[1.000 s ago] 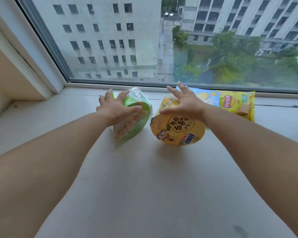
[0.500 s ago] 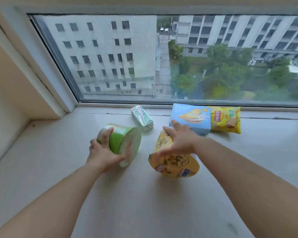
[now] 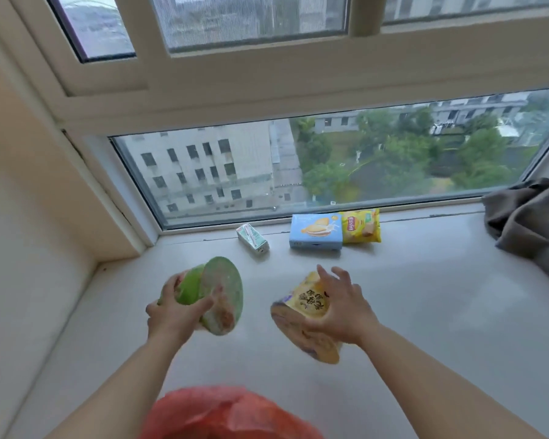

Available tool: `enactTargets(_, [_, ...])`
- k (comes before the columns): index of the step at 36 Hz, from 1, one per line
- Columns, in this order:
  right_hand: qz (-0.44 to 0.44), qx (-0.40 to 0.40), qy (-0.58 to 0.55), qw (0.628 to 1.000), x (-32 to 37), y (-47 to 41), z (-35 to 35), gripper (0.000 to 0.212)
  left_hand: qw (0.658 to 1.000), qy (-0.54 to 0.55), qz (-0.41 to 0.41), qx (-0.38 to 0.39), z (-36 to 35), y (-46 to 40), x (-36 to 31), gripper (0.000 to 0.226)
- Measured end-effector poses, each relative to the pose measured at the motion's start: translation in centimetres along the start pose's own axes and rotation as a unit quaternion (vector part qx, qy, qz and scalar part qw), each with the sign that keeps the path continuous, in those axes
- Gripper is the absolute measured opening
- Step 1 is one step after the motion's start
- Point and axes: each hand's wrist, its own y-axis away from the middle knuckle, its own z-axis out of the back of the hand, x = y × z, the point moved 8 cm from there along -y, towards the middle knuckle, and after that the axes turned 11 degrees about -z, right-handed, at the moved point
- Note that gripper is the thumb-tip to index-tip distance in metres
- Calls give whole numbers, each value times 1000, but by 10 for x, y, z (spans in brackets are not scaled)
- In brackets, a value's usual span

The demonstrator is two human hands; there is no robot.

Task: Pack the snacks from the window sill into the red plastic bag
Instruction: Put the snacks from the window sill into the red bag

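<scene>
My left hand (image 3: 175, 315) grips a green noodle bowl (image 3: 213, 296), tilted on its side and lifted off the window sill (image 3: 425, 312). My right hand (image 3: 339, 308) holds a yellow noodle bowl (image 3: 301, 321), also tilted, its lid facing left and down. The red plastic bag (image 3: 229, 413) shows at the bottom edge, between my forearms. Against the glass lie a small green-and-white drink carton (image 3: 253, 239), a light blue biscuit box (image 3: 316, 231) and a yellow chip bag (image 3: 362, 225).
A grey cloth (image 3: 533, 226) is heaped on the sill at the far right. A beige wall (image 3: 29, 217) closes the sill on the left. The window frame runs along the back.
Both hands have lifted the two bowls and drawn them back from the window toward me. The view has pulled back, bringing the red bag and the grey cloth into sight.
</scene>
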Motion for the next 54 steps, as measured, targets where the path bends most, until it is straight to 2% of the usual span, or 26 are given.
enactTargets(5, [-79,-29,-195,977,-25,53,27,117,996,71,-44,-31,38,54,-11,97])
enactTargets(9, [-97,-40,-382,918,-33,96,43,115,989,110,-80,-58,65,104,-18,96])
enactTargets(13, [-102,-18,-487,867,-32,138,52,123,983,102,-123,-94,88,149,-27,90])
enactTargets(14, [-102,-12,-505,857,-33,148,52,119,981,106,-128,-100,94,159,-26,89])
enactTargets(16, [-82,-3,-527,846,-32,167,53,93,979,114,-132,-110,102,179,-20,90])
enactTargets(18, [-50,18,-543,838,-28,185,53,60,977,114,-139,-119,108,202,-14,87])
enactTargets(19, [-33,36,-544,838,-24,194,51,51,975,110,-148,-122,111,216,-16,86])
enactTargets(22, [-8,79,-533,842,-17,217,40,40,974,89,-153,-137,118,251,-10,91])
enactTargets(24, [7,104,-527,844,-13,229,30,51,974,60,-154,-153,123,269,2,89])
enactTargets(27, [59,133,-517,843,3,252,23,44,972,43,-153,-175,133,297,25,83])
enactTargets(28, [66,144,-515,843,6,257,19,49,971,43,-149,-182,138,305,33,82])
enactTargets(31, [68,169,-503,845,14,272,1,83,974,38,-126,-185,148,322,60,82])
enactTargets(35, [40,171,-494,852,17,287,-25,99,986,33,-112,-121,151,331,85,83])
enactTargets(38, [22,179,-483,857,19,295,-45,104,995,14,-97,-30,145,330,102,85])
enactTargets(41, [13,178,-477,860,21,298,-58,105,995,6,-93,46,143,327,117,80])
enactTargets(46, [6,186,-484,855,23,305,-67,93,980,85,-63,171,134,324,127,90])
enactTargets(48, [-2,189,-483,855,22,308,-71,83,976,55,-54,205,127,323,130,79])
enactTargets(51, [-34,197,-493,847,18,305,-81,79,981,44,-55,181,120,316,134,68])
enactTargets(53, [-51,200,-510,835,15,302,-87,69,988,72,-60,125,118,310,133,56])
enactTargets(54, [-49,196,-506,838,13,299,-89,72,992,74,-59,84,121,307,134,46])
